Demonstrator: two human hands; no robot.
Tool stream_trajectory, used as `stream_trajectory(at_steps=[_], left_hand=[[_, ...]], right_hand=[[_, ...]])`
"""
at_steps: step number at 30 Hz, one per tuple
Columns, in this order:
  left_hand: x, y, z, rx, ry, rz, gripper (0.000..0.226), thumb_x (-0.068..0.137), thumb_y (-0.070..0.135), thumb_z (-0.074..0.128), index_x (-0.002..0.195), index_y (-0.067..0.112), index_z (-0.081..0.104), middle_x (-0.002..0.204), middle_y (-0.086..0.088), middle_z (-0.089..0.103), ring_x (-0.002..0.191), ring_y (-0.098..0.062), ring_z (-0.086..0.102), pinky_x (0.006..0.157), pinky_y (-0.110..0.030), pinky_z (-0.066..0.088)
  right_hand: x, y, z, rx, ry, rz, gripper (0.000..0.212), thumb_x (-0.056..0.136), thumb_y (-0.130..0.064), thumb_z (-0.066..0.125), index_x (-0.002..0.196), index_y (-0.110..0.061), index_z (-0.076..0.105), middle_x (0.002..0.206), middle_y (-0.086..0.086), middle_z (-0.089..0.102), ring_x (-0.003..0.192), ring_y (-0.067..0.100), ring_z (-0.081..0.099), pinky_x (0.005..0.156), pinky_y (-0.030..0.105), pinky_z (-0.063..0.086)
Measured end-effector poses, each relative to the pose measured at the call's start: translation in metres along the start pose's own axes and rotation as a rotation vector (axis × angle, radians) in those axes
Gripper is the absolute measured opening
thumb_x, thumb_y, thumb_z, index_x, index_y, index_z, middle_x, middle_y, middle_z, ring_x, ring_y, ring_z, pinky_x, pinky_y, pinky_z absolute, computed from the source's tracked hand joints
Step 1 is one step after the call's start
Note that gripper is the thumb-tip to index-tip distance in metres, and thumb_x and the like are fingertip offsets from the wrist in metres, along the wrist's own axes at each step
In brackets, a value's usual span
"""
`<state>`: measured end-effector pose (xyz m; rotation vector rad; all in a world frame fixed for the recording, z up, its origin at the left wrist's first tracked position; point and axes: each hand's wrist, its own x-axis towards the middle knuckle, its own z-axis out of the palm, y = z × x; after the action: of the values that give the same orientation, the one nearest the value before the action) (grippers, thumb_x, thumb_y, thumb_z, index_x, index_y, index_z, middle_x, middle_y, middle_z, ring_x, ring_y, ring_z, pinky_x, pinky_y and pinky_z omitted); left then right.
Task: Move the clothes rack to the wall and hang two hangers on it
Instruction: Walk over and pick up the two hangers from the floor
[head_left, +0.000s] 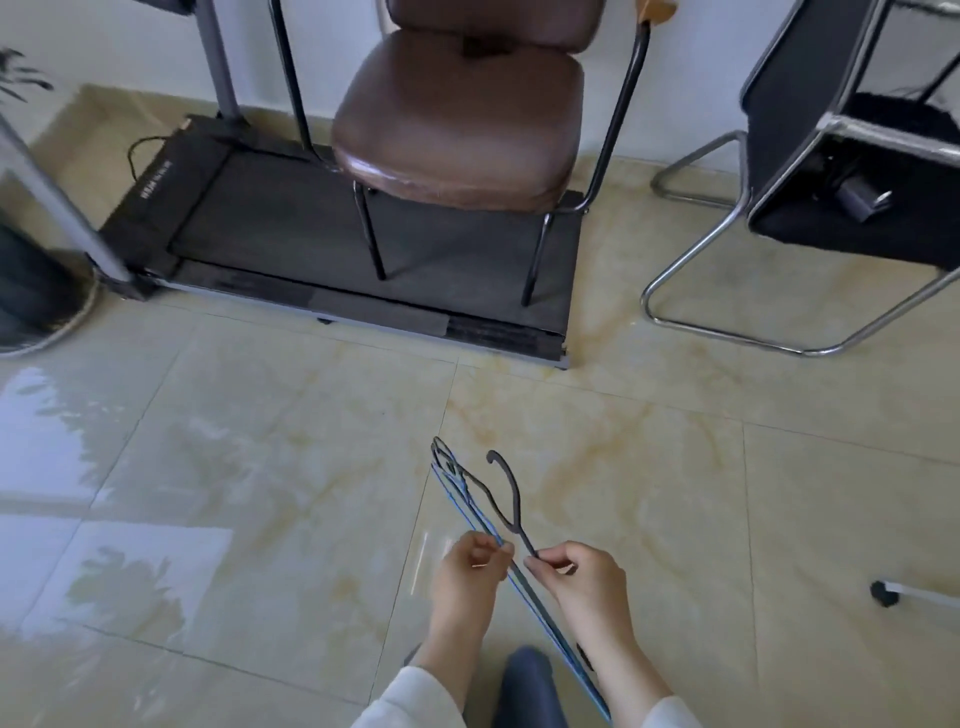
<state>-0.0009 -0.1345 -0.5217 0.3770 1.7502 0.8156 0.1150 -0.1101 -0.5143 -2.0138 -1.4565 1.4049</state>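
Low in the middle of the head view I hold a bunch of thin hangers (470, 491), dark and blue, edge-on over the tiled floor. My left hand (467, 577) pinches the blue-edged ones. My right hand (584, 577) pinches the shaft of a dark hanger whose hook (506, 480) curls up and away from the bunch. A white bar with a black foot (885, 594) at the right edge may be the clothes rack's base; the rest of it is out of view.
A brown padded chair (457, 114) stands on a black treadmill (291, 223) against the far wall. A black mesh chair with a chrome frame (810, 156) stands at the right. A dark plant pot (31, 291) stands at the left. My knee (527, 686) shows below.
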Motion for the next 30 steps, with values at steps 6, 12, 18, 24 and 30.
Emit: stream_trajectory(at_steps=[6, 12, 18, 24, 30], left_hand=[[-0.072, 0.07, -0.035, -0.249, 0.029, -0.021, 0.026, 0.083, 0.017, 0.061, 0.06, 0.018, 0.048, 0.066, -0.002, 0.058, 0.07, -0.017, 0.055, 0.058, -0.024, 0.033], [-0.116, 0.112, -0.075, -0.401, 0.023, 0.012, 0.028, 0.084, 0.013, 0.061, 0.061, 0.015, 0.044, 0.074, -0.005, 0.065, 0.069, -0.01, 0.06, 0.053, -0.016, 0.034], [-0.15, 0.13, -0.12, -0.552, 0.128, 0.033, 0.027, 0.081, 0.009, 0.063, 0.06, 0.012, 0.047, 0.076, -0.006, 0.063, 0.07, -0.013, 0.057, 0.053, -0.019, 0.033], [-0.178, 0.137, -0.161, -0.697, 0.313, 0.066, 0.02, 0.079, 0.011, 0.065, 0.063, 0.013, 0.054, 0.074, 0.0, 0.064, 0.072, -0.012, 0.056, 0.063, -0.024, 0.037], [-0.212, 0.127, -0.192, -0.852, 0.498, 0.099, 0.007, 0.08, 0.017, 0.065, 0.077, 0.011, 0.063, 0.073, -0.001, 0.062, 0.069, -0.009, 0.057, 0.054, -0.022, 0.034]], right_hand=[[-0.058, -0.095, -0.03, -0.02, -0.063, -0.096, 0.013, 0.071, -0.027, 0.072, 0.072, -0.014, 0.074, 0.061, -0.015, 0.062, 0.063, -0.004, 0.055, 0.055, 0.001, 0.039], [-0.098, -0.16, -0.036, -0.022, -0.124, -0.133, 0.011, 0.069, -0.028, 0.073, 0.064, -0.018, 0.073, 0.055, -0.002, 0.068, 0.057, 0.015, 0.06, 0.05, 0.005, 0.038], [-0.134, -0.204, -0.033, -0.118, -0.335, -0.177, 0.02, 0.068, -0.022, 0.075, 0.086, -0.016, 0.07, 0.08, 0.003, 0.071, 0.081, 0.016, 0.067, 0.082, 0.028, 0.05], [-0.159, -0.244, -0.022, -0.256, -0.558, -0.277, 0.014, 0.071, -0.016, 0.073, 0.081, -0.012, 0.065, 0.082, 0.013, 0.073, 0.069, 0.012, 0.066, 0.065, 0.011, 0.046], [-0.187, -0.271, 0.0, -0.306, -0.738, -0.405, 0.016, 0.072, -0.008, 0.071, 0.086, -0.001, 0.069, 0.082, 0.018, 0.072, 0.066, 0.012, 0.063, 0.053, 0.001, 0.042]])
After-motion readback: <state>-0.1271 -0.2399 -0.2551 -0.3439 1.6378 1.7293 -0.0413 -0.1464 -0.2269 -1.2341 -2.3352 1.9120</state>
